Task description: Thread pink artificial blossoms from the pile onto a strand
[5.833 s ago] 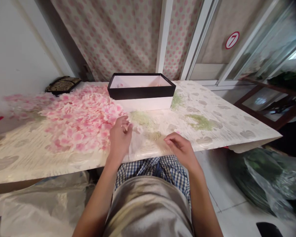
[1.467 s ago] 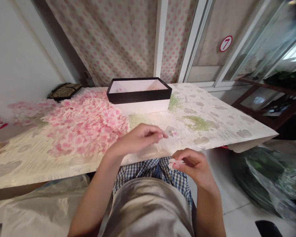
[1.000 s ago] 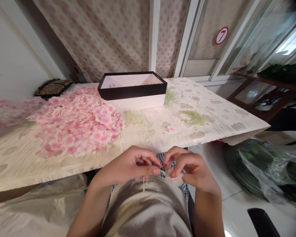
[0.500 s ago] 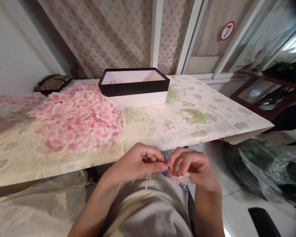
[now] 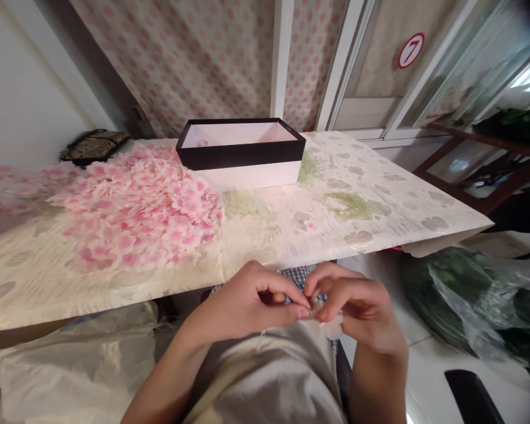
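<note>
Both hands meet over my lap, just in front of the table edge. My right hand is closed around pale, thin artificial petals, whose edges stick out below the fingers. Thumb and forefinger of my left hand are pinched together at the right fingertips, touching the same spot; what lies in that pinch is too small to make out. On the table to the left spreads a large heap of pink artificial flower petals. Behind it stands an open white box with a black rim, a few pink bits inside.
Green fine bits and a single small pink piece lie on the patterned tablecloth. A dark patterned case sits at the back left. Clear plastic over green foliage is on the floor at right; white plastic sheeting is below left.
Both hands have shifted slightly right and down, still meeting at the fingertips. The pale petals in my right hand show more below the fingers. Things on the table stay put.
</note>
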`<state>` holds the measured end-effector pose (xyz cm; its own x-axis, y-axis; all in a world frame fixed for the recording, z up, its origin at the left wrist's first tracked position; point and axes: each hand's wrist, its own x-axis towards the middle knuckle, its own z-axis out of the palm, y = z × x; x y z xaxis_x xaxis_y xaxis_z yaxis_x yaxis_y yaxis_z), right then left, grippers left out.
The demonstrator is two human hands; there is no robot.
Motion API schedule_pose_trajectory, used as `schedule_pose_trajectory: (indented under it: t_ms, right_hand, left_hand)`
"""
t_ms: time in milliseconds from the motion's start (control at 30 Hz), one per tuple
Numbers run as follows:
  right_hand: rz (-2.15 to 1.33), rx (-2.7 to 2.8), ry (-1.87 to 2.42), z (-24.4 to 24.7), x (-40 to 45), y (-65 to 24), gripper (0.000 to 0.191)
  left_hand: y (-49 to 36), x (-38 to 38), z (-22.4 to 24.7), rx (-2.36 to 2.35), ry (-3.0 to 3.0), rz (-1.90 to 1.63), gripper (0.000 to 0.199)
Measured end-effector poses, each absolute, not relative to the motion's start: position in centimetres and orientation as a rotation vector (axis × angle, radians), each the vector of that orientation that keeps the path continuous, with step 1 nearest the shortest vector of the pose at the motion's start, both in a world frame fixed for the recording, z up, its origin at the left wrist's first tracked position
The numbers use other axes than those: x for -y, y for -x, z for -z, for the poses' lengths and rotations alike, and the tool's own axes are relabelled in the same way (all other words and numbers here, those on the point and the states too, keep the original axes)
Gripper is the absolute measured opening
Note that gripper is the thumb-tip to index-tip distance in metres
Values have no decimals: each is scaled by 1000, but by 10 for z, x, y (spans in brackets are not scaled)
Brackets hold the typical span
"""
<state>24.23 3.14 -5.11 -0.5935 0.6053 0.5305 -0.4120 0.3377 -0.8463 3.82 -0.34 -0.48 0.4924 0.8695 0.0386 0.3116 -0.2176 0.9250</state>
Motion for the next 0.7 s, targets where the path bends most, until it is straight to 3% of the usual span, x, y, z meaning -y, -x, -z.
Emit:
schedule_pose_trajectory:
  t_ms: [267, 467, 700]
  right_hand:
    - [-1341, 1923, 230, 45, -34, -248, 12]
    - [-1295, 2031, 227, 37, -32, -250, 22]
    - [-1310, 2023, 253, 40, -34, -244, 14]
  left_hand:
    - [-42, 4, 3, -984, -1898, -597, 14]
    - [-48, 3, 6, -869, -2009, -550, 15]
    - [-46, 4, 2, -884, -2042, -529, 13]
